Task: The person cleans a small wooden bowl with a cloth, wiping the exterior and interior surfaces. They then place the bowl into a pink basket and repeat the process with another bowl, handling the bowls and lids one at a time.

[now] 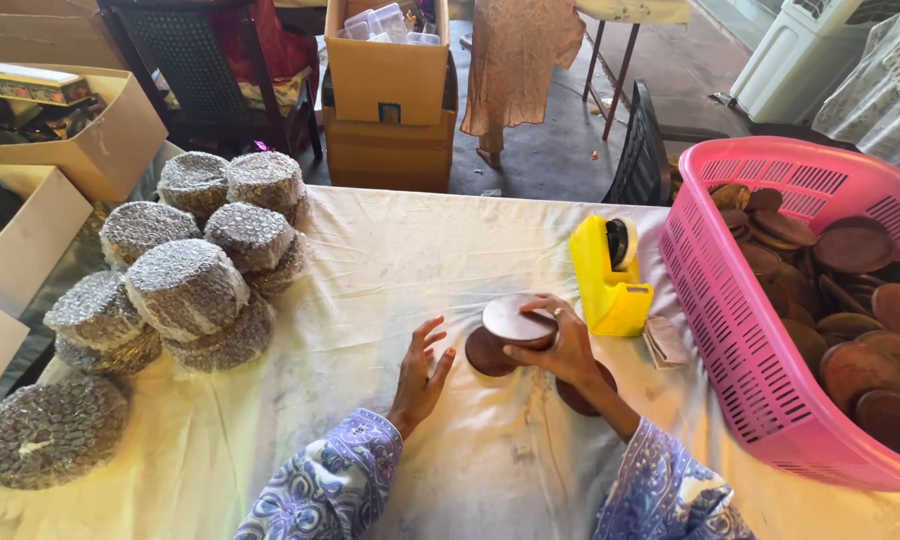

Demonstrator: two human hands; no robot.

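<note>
**Lifting a wooden disc beside the tape dispenser**

Gripping a round brown wooden disc [519, 321] from above, the right hand [562, 350] is holding it just left of the yellow tape dispenser [610, 275], fingers curled over the rim so the flat face is staying level and clear of the cloth. A second disc [484, 355] is lying flat under and slightly left of the held one, and a third disc [582, 393] is peeking out beneath the right wrist, nearer the person than the dispenser. The left hand [419, 377] is hovering further left of the dispenser, fingers spread and released, grasping nothing, seemingly kept free to steady or receive the piece.

Right of the dispenser, a pink plastic basket [715, 300] is sitting heaped with more brown discs, close enough for an easy reach. Well to the left of the dispenser, bubble-wrapped round bundles [185, 285] are piling up on the pale tablecloth [390, 260]. Beyond the dispenser, cardboard boxes [388, 95] are stacking on the floor. Nothing is standing between the hands and the discs; the dispenser itself is crowding the right side.
</note>
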